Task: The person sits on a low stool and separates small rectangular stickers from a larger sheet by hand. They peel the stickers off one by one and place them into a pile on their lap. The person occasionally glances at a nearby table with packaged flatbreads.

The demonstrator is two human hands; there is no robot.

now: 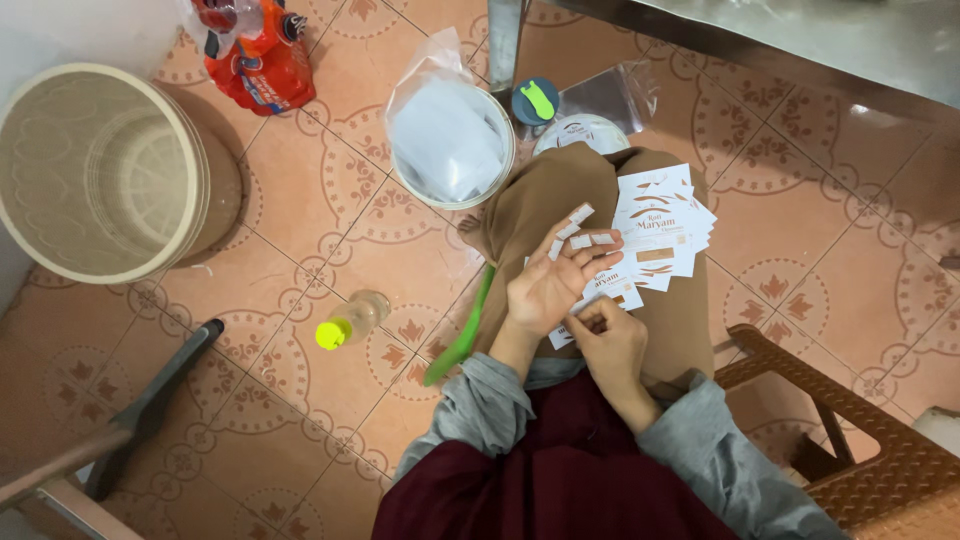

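My left hand [553,283] is raised palm-up over my lap, fingers spread, with several small white tape strips [579,226] stuck to the fingertips. Just below it, my right hand [612,345] pinches the edge of a white printed label [604,296] between thumb and fingers. A fanned stack of white and brown labels [662,226] lies on my brown-clothed lap [530,205], beyond both hands. A green strip-shaped tool [462,335] lies along my left thigh.
A large beige bucket [95,170] stands at the left. A white tub lined with a plastic bag [450,140] sits ahead. A bottle with a yellow cap [348,322] lies on the tiled floor. A brown plastic chair [860,440] is on the right, a table leg [503,40] ahead.
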